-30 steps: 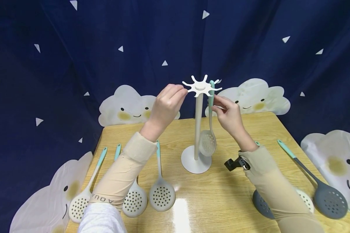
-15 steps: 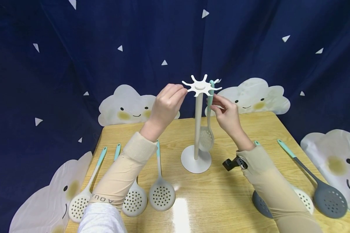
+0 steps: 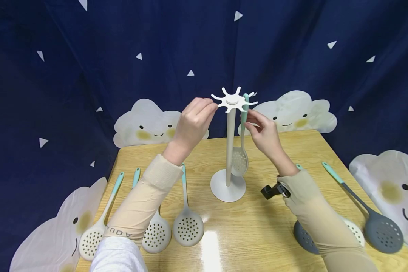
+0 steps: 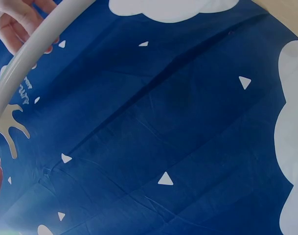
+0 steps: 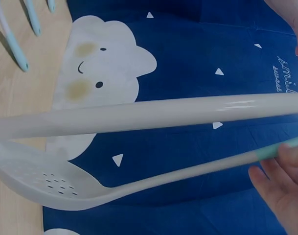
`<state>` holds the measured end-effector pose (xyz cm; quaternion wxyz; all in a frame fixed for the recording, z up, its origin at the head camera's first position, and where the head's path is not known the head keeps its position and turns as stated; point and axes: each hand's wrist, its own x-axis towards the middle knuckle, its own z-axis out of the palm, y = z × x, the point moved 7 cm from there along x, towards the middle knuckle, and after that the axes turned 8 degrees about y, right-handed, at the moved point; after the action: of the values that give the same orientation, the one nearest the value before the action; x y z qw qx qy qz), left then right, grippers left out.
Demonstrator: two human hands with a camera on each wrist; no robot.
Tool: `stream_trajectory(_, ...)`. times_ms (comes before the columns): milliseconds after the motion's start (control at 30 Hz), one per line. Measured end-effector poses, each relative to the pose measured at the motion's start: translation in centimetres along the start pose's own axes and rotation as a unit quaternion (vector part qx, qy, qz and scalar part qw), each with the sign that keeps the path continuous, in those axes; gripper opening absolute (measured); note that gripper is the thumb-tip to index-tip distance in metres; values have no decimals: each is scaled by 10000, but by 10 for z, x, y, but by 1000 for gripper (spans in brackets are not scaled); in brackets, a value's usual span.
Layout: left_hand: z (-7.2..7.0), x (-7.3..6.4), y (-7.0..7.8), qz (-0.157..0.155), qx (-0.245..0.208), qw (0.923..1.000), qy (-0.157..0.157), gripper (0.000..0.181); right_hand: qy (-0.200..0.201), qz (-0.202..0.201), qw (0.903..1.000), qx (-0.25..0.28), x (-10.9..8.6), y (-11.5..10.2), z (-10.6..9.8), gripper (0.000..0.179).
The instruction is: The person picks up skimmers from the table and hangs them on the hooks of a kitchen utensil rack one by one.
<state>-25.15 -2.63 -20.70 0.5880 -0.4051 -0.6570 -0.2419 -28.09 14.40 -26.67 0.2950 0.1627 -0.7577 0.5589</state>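
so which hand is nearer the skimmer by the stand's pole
Right. The right hand pinches the skimmer at its mint handle; the left hand is across the pole, at a hook.

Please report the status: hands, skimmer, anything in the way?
Left hand pinching white rack at an arm tip. Right hand gripping mint-handled skimmer, bowl down. Handle top among rack arms; hooked or not, unclear. No obstruction visible.
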Motion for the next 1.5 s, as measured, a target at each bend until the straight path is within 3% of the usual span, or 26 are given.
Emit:
stream_trajectory(167,0,0,-1,17,-4,10000,0,10,15,-290,9995,81,0,-1,-3,37)
stream_trajectory(333,0,-1,-1,21,-18,10000,3,10,712,-966,9927,76,-1,7,-14,31)
stream_trajectory(500,0,-1,-1,15,-30,10000,1,11,1596,-1181,9781,-617,-2,53,-29,26)
stream_trajectory(667,0,-1,-1,20,-26,10000,14,11,1805,-722,9722,-1304,-6,101,-43,26)
stream_trajectory(833,0,-1,-1,24,3,10000,40,10,1416,103,9698,-1982,-19,145,-54,29)
stream_trajectory(967,0,-1,-1,30,21,10000,56,10,928,941,9592,-2501,-38,181,-63,34)
stream_trajectory(1100,0,-2,-1,25,28,10000,80,11,236,1762,9405,-2896,-60,214,-69,42)
stream_trajectory(1300,1,-1,0,60,5,10000,77,12,-663,2844,9030,-3151,-92,249,-76,52)
stream_trajectory(1400,1,-1,0,49,23,9999,84,12,-948,3167,8863,-3243,-104,259,-80,55)
stream_trajectory(1500,1,-1,0,42,28,9999,93,12,-1190,3247,8693,-3531,-114,267,-84,55)
